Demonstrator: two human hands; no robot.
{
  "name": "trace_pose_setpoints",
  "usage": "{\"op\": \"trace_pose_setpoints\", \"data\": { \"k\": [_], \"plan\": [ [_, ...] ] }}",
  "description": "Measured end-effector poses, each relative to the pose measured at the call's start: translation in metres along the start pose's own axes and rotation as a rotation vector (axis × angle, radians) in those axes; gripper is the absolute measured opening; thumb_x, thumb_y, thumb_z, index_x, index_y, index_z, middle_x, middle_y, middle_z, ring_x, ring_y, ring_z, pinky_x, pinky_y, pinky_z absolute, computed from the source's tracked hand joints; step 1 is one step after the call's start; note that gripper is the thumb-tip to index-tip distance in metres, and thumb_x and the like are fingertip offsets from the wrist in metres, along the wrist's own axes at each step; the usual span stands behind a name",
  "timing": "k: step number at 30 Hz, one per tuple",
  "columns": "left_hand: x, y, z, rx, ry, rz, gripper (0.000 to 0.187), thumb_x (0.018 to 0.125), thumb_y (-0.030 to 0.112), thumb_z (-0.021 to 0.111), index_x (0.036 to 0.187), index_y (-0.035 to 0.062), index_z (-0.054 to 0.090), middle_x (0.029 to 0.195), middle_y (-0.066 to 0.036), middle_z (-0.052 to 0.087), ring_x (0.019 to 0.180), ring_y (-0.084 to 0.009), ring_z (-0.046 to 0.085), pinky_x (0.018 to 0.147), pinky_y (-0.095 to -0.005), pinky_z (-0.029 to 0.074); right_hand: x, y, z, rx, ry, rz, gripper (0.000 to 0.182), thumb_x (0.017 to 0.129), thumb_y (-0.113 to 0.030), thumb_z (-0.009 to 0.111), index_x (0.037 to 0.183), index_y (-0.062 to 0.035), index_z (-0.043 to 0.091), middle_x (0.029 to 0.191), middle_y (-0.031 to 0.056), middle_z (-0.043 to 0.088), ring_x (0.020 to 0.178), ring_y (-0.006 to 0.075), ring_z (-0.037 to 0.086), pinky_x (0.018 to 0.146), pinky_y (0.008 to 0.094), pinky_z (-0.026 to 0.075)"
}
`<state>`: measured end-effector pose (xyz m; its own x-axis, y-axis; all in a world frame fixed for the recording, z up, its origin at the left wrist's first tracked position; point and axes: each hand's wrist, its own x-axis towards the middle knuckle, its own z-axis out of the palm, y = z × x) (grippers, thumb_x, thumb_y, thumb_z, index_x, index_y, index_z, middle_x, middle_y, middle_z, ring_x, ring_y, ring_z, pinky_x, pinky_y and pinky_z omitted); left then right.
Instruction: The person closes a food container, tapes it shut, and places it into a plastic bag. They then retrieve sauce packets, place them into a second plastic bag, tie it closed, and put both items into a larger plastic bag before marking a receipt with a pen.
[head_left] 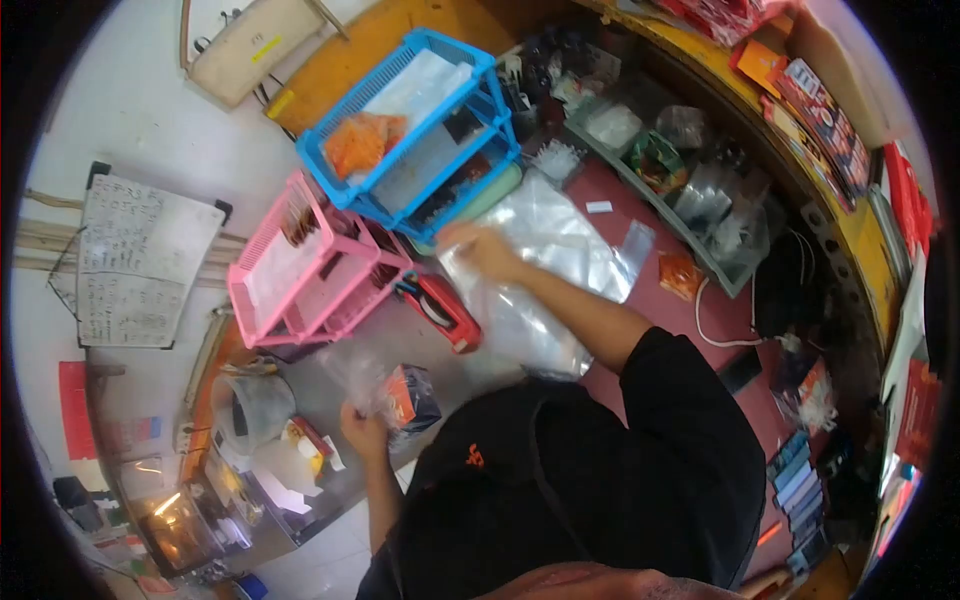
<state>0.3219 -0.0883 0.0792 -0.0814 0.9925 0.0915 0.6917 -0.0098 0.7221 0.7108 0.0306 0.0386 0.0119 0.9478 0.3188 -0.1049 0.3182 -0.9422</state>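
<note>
My left hand (365, 430) is closed on a crumpled clear plastic bag (358, 375), its fingers bunching the film. Against that bag, and partly covered by clear film, is a dark box with an orange face (405, 395). Farther forward, my right hand (482, 255) grips the upper left edge of a large shiny plastic bag (550, 235), fingertips slightly blurred. The shiny plastic spreads under my right forearm across the table. Between my hands lies a red and black tape dispenser (440, 312).
A blue tiered tray rack (410, 130) stands beyond my right hand, with a pink tiered rack (320, 265) to its left. A grey bin (650, 195) of packets sits at right. An orange packet (680, 275) and white cable (715, 335) lie on the reddish tabletop (625, 375).
</note>
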Motion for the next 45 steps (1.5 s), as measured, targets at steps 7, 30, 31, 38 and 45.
{"op": "trace_pose_setpoints", "data": {
  "k": [7,30,31,38,45],
  "plan": [
    [-0.04,-0.069,0.05,-0.607,0.316,-0.607,0.031,0.088,0.007,0.063,0.118,0.0011,0.055,0.095,-0.008,0.061,0.079,-0.0182,0.061,0.071,-0.033,0.055,0.084,0.058,-0.22,-1.063,0.307,0.486,0.019,0.073,-0.004,0.064,0.087,-0.0108,0.076,0.095,0.0168,0.07,0.091,0.033,0.067,0.085,0.0417,0.052],
    [-0.03,-0.086,0.097,-0.58,0.113,-0.674,0.02,0.086,0.016,0.064,0.099,0.0012,0.066,0.087,-0.009,0.068,0.079,-0.0206,0.066,0.065,-0.0316,0.05,0.055,-0.006,-0.151,-0.083,0.515,0.116,0.009,0.087,-0.008,0.068,0.091,-0.0009,0.066,0.085,0.0069,0.068,0.076,0.0112,0.061,0.072,0.0244,0.048],
    [-0.032,-0.089,0.096,-0.557,0.09,-0.636,0.021,0.084,0.015,0.066,0.101,0.0021,0.065,0.09,-0.01,0.068,0.082,-0.023,0.067,0.067,-0.0334,0.051,0.046,-0.004,-0.119,-0.028,0.318,0.039,0.007,0.09,-0.009,0.063,0.088,-0.0019,0.065,0.084,0.006,0.067,0.074,0.0107,0.06,0.07,0.0252,0.047],
    [-0.024,-0.05,0.068,0.478,0.005,0.191,0.021,0.073,0.011,0.065,0.094,0.0073,0.067,0.104,-0.013,0.065,0.094,-0.0343,0.062,0.078,-0.0405,0.049,-0.059,0.056,0.165,-0.35,-0.344,0.174,0.017,0.085,-0.007,0.062,0.1,-0.0023,0.069,0.088,0.0119,0.068,0.077,0.021,0.064,0.071,0.0332,0.05],
    [-0.014,-0.062,0.063,0.219,0.029,0.505,0.021,0.074,0.006,0.061,0.094,0.0075,0.066,0.106,-0.013,0.064,0.097,-0.0357,0.06,0.083,-0.0425,0.049,-0.088,0.106,0.226,-0.073,-0.559,0.098,0.029,0.08,0.004,0.058,0.109,-0.0027,0.058,0.09,0.0172,0.066,0.078,0.0249,0.066,0.07,0.0365,0.052]
  ]
}}
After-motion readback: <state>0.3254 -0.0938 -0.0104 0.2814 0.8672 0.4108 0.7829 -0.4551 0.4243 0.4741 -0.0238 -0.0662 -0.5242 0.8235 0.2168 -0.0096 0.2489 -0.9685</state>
